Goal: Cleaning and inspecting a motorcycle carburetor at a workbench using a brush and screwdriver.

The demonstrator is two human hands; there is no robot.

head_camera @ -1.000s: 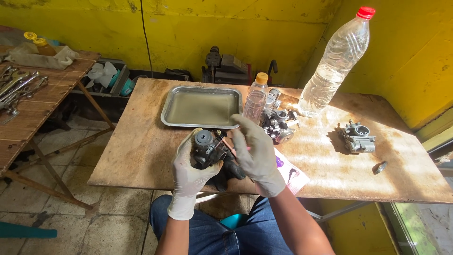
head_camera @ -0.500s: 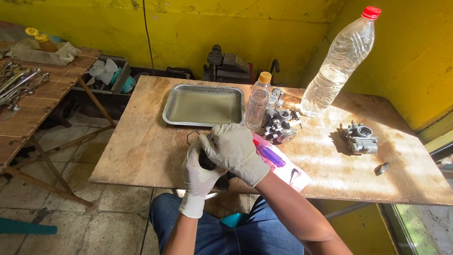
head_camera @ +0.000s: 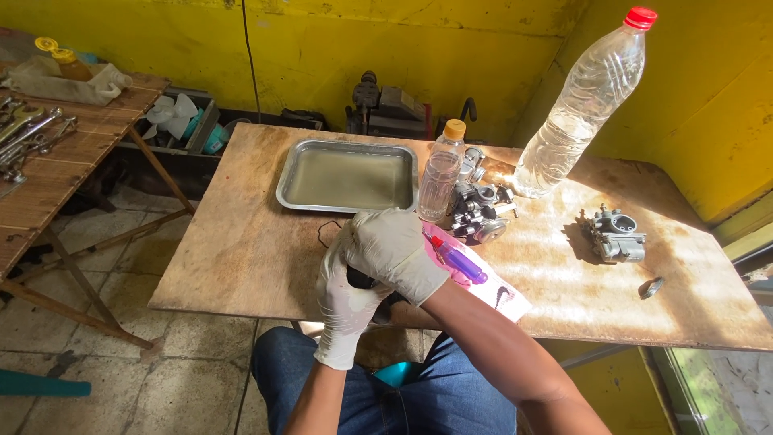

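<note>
Holding a small dark part (head_camera: 364, 282) between them, my two gloved hands sit close together at the near edge of the table. My right hand (head_camera: 394, 250) is curled over the top of it, and my left hand (head_camera: 345, 300) wraps around it from below. Both hands are closed on the part, and most of it is hidden, so I cannot tell what it looks like.

Just beside my right hand lies a purple pen-shaped thing (head_camera: 459, 262) on a white and pink packet (head_camera: 503, 296). A little farther back stands a small clear bottle (head_camera: 441, 173) with an orange cap. Next to it sits a gray metal engine part (head_camera: 477, 211). A shiny metal tray (head_camera: 348, 176) lies to the left of the small bottle. A big clear bottle (head_camera: 581, 105) with a red cap leans near the back. Off to the right, another gray metal piece (head_camera: 616, 236) sits by itself, and a small ring (head_camera: 651, 287) lies near it.

All of this rests on a wooden board table (head_camera: 241, 250) with sunny spots on it. The wall (head_camera: 322, 48) behind is yellow and scuffed. On the left is a slatted wooden bench (head_camera: 56, 161) with wrenches (head_camera: 28, 133) on it. The floor (head_camera: 121, 379) is gray tile.
</note>
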